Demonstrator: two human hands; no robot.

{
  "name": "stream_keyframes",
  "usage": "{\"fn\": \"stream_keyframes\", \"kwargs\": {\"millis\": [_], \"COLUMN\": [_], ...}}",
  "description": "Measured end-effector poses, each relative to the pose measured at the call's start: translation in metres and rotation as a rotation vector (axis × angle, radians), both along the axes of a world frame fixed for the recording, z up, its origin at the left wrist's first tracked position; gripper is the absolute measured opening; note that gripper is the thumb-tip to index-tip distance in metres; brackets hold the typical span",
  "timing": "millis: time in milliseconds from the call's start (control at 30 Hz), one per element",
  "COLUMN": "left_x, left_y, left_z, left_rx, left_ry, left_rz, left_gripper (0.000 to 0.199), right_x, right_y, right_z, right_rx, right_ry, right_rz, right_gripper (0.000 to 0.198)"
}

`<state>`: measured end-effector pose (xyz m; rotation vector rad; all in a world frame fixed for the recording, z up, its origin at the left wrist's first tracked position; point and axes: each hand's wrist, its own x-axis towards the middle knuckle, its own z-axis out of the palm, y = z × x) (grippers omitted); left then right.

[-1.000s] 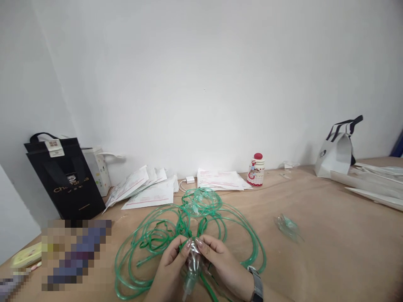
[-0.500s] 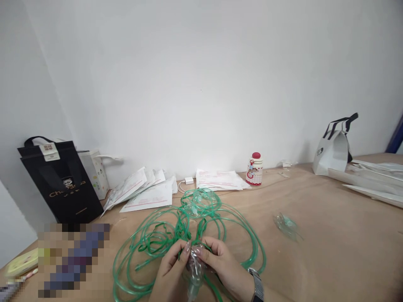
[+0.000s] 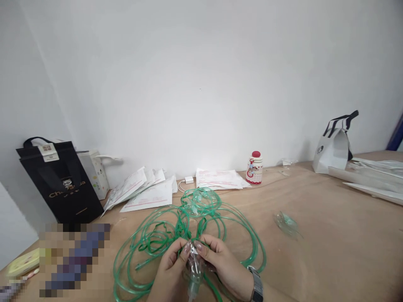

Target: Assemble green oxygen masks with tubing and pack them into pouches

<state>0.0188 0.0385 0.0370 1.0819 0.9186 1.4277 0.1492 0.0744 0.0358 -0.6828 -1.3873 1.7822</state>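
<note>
A clear oxygen mask [image 3: 195,270] with a green strap is held between both hands at the bottom middle. My left hand [image 3: 171,264] pinches its upper edge from the left, thumb on top. From the right, my right hand [image 3: 225,266] grips the same edge, thumbs almost meeting over a shiny metal strip [image 3: 193,249]. Most fingertips are hidden under the mask. Coils of green tubing [image 3: 256,243] spread on the table around and beyond the hands. Another clear mask [image 3: 203,196] lies on the coils farther back.
A small clear-green plastic piece [image 3: 287,223] lies to the right. White packets [image 3: 147,198], more packets [image 3: 220,179] and a red-capped bottle [image 3: 254,170] line the wall. A black bag [image 3: 59,184] stands left, a white bag [image 3: 332,153] right. A blurred patch [image 3: 78,260] covers something at lower left.
My thumbs have shifted slightly along the mask's upper edge, and the mask has tilted a little. Both hands keep their hold; the things around them stay in place.
</note>
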Motion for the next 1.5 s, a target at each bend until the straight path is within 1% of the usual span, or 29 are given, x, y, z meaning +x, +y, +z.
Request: {"fn": "stream_keyframes", "kwargs": {"millis": [100, 200, 333, 367, 433, 533, 667, 767, 900, 1067, 1200, 1267, 1400, 1500], "left_x": [-0.001, 0.000, 0.001, 0.001, 0.000, -0.001, 0.000, 0.004, 0.011, 0.014, 0.007, 0.002, -0.002, -0.002], "left_y": [0.000, -0.001, 0.002, 0.004, 0.006, 0.007, 0.006, 0.005, 0.007, 0.008, 0.006, 0.004, 0.001, 0.000], "left_z": [-0.004, -0.008, -0.014, -0.016, -0.019, -0.024, -0.027, -0.026, -0.025, -0.022, -0.015, -0.010, -0.004, 0.000], "left_rx": [0.004, 0.005, 0.028, 0.032, 0.030, 0.017, -0.002, -0.024, -0.074, -0.093, -0.062, -0.042, -0.001, 0.019], "left_ry": [0.017, 0.015, 0.060, 0.070, 0.082, 0.093, 0.059, -0.010, -0.140, -0.216, -0.204, -0.176, -0.112, -0.075], "left_rz": [-0.012, -0.003, 0.034, 0.045, 0.064, 0.090, 0.099, 0.063, -0.014, -0.084, -0.075, -0.073, -0.080, -0.075], "left_gripper": [0.028, 0.028, 0.030, 0.030, 0.029, 0.026, 0.024, 0.027, 0.038, 0.039, 0.032, 0.029, 0.027, 0.028], "right_x": [0.001, 0.004, 0.007, 0.007, 0.007, 0.008, 0.009, 0.008, 0.004, 0.004, 0.002, 0.000, 0.000, 0.002], "right_y": [0.001, -0.001, -0.004, -0.004, -0.003, 0.001, 0.004, 0.003, 0.002, 0.004, 0.005, 0.005, 0.005, 0.006], "right_z": [-0.001, 0.005, 0.014, 0.014, 0.012, 0.007, 0.004, 0.006, 0.008, 0.008, 0.005, 0.005, 0.006, 0.006], "right_rx": [0.028, 0.133, 0.358, 0.392, 0.413, 0.382, 0.292, 0.238, 0.185, 0.126, 0.011, -0.015, -0.029, 0.024], "right_ry": [-0.031, -0.138, -0.250, -0.271, -0.307, -0.319, -0.245, -0.162, -0.073, -0.082, -0.010, 0.034, 0.054, 0.027], "right_rz": [0.062, 0.102, 0.031, 0.022, 0.030, 0.060, 0.108, 0.120, 0.088, 0.076, 0.115, 0.138, 0.109, 0.079], "right_gripper": [0.041, 0.038, 0.032, 0.030, 0.027, 0.026, 0.030, 0.032, 0.034, 0.038, 0.037, 0.035, 0.035, 0.038]}}
